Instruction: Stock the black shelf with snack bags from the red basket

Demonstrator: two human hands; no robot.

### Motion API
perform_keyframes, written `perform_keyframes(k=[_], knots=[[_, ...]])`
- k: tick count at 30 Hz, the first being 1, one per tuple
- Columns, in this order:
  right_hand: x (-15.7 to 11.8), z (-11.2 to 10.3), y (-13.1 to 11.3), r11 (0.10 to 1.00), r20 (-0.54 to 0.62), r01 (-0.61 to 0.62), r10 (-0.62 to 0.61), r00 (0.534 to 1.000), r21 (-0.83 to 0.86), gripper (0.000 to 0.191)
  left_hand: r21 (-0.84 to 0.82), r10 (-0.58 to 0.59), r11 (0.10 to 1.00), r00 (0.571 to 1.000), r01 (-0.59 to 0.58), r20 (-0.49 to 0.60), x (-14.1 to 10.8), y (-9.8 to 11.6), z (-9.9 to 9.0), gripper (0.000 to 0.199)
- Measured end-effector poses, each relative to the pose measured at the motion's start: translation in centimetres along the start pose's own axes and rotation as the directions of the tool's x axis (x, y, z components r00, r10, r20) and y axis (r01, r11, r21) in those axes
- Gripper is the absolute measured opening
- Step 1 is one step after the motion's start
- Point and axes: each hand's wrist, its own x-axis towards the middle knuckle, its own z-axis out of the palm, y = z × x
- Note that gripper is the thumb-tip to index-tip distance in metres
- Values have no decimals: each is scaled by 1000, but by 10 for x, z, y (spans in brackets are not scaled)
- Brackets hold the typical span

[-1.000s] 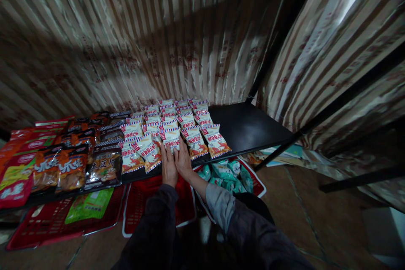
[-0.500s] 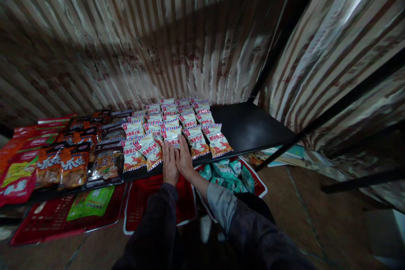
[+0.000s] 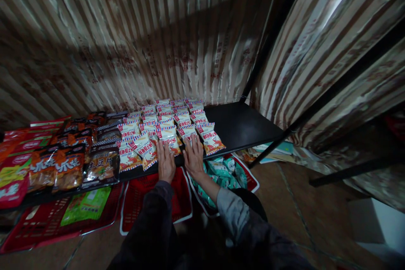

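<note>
Rows of white and red snack bags (image 3: 209, 138) with striped top edges lie on a black shelf (image 3: 243, 124). My left hand (image 3: 166, 162) rests palm down at the front row, fingers stretched over the lower part of a snack bag (image 3: 167, 137). Beside it, my right hand (image 3: 193, 156) lies flat with fingers spread on another bag (image 3: 186, 130) of that row, partly covering it. A gap separates the two hands. Neither hand grips anything.
Left on the shelf are black and orange bags (image 3: 68, 166), potato slice bags (image 3: 101, 162) and red bags (image 3: 14, 177). Below stand red baskets (image 3: 125, 215), one with a green bag (image 3: 87, 204), another with teal packets (image 3: 224, 171). A black post (image 3: 268, 154) rises at right.
My hands were side by side at one bag; now they are apart, with my right hand shifted right onto the neighbouring bag. The view has shifted slightly.
</note>
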Motion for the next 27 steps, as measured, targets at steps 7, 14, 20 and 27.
perform_keyframes(k=[7, 14, 20, 27], knots=[[18, 2, 25, 998, 43, -34, 36, 998, -50, 53, 162, 29, 986, 998, -37, 55, 4, 10, 2, 55], [23, 13, 21, 989, 34, -127, 130, 991, -81, 51, 210, 36, 977, 999, -38, 12, 21, 13, 6, 48], [23, 18, 21, 985, 55, -145, 151, 987, -96, 49, 225, 35, 973, 997, -48, 62, 25, 13, 7, 49], [23, 17, 21, 987, 48, -131, 136, 990, -90, 48, 172, 43, 984, 997, -54, 66, 26, 17, 1, 45]])
